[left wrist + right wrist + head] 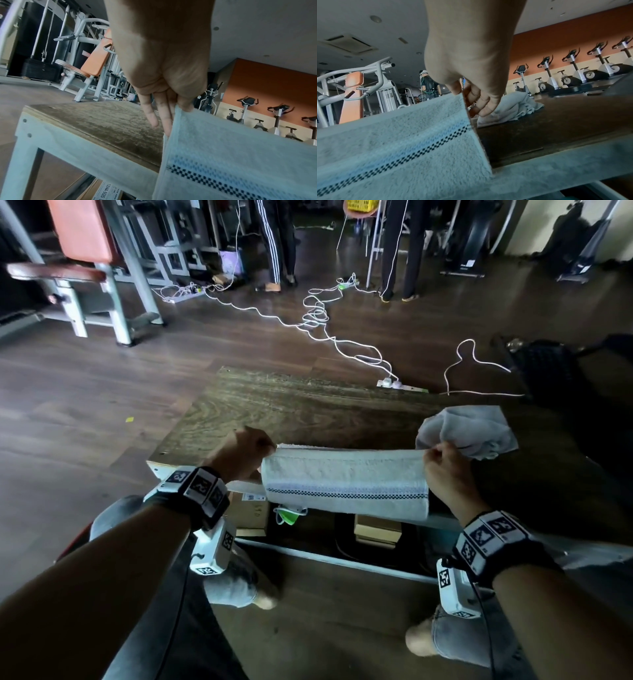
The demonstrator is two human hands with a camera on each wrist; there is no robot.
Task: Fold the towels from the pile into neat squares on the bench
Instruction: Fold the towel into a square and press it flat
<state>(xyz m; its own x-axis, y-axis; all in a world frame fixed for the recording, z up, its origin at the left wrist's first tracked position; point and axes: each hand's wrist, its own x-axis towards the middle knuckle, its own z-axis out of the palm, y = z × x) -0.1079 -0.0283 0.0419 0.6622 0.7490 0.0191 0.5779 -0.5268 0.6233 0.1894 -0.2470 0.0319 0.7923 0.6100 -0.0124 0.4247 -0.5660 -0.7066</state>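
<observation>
A white towel (346, 479) with a dark checkered stripe hangs stretched between my two hands over the near edge of the wooden bench (291, 409). My left hand (248, 451) pinches its upper left corner; my right hand (442, 463) pinches the upper right corner. The left wrist view shows thumb and fingers of the left hand (178, 108) nipping the towel (240, 155) edge. From the right wrist, the right hand (462, 92) holds the towel (402, 142) corner. A crumpled towel (469, 431) lies on the bench just behind my right hand, also the crumpled towel (513, 105).
White cables (318, 320) and a power strip (400, 385) run over the floor beyond the bench. Cardboard boxes (376, 530) and a green item (289, 515) sit under the bench. Gym machines (89, 268) stand at back left; people's legs (277, 244) at the back.
</observation>
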